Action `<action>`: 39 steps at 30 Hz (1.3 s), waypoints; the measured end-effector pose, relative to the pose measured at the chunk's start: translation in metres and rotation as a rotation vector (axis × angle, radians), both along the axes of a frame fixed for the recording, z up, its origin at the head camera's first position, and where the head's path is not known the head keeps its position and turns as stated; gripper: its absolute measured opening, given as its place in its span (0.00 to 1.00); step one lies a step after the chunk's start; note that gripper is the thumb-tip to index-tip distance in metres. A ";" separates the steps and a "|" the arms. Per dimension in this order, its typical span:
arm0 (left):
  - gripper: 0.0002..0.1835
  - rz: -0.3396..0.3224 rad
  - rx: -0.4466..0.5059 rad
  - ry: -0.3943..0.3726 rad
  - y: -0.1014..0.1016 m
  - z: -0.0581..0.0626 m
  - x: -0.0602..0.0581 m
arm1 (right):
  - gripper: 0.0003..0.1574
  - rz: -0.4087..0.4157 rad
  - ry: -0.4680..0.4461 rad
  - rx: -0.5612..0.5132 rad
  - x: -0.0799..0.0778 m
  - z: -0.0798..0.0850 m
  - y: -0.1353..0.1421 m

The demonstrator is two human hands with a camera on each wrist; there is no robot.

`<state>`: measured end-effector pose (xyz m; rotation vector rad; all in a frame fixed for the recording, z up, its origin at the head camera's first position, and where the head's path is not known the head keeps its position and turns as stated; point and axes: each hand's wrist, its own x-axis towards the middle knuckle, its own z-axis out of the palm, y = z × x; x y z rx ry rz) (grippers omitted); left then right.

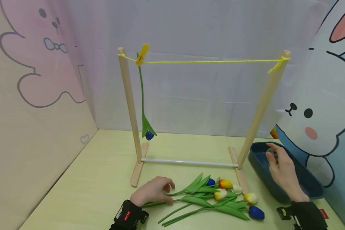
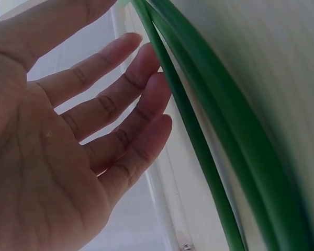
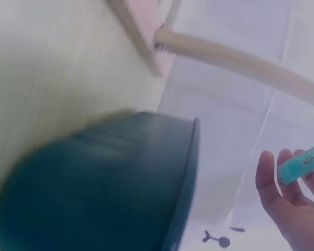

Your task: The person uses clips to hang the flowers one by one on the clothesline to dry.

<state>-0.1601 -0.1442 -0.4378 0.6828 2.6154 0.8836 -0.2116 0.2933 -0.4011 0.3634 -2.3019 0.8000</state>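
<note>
Right hand: thumb and fingers (image 1: 284,174) pinch a small item (image 1: 271,150), mostly hidden, above a tray.
Tray: dark blue (image 1: 311,185), beneath the right hand's grip.
Left hand: well left of that grip (image 1: 155,191), fingers loosely bent at green stems.
Loose tulips: on the pale yellow table (image 1: 74,191), running from the left hand toward the right; blossoms (image 1: 256,212) blue, white, yellow-white and orange.
Wooden frame: beyond the left hand, left of the grip; two posts (image 1: 130,105), a low white rod (image 1: 189,163), a yellow string (image 1: 204,61) above.
Hanging tulip: beyond the left hand, blue blossom (image 1: 149,135) downward, stem held on the string by a yellow clothespin (image 1: 142,55).
</note>
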 end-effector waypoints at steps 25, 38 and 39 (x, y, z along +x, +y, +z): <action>0.07 -0.021 0.065 -0.043 -0.002 -0.006 -0.002 | 0.18 0.172 0.079 -0.007 0.002 -0.004 -0.046; 0.05 -0.031 0.011 0.030 -0.002 -0.003 -0.004 | 0.17 0.177 0.028 0.011 0.007 -0.002 -0.051; 0.05 -0.024 0.004 0.045 -0.002 -0.002 -0.004 | 0.17 0.177 0.026 0.011 0.007 -0.001 -0.052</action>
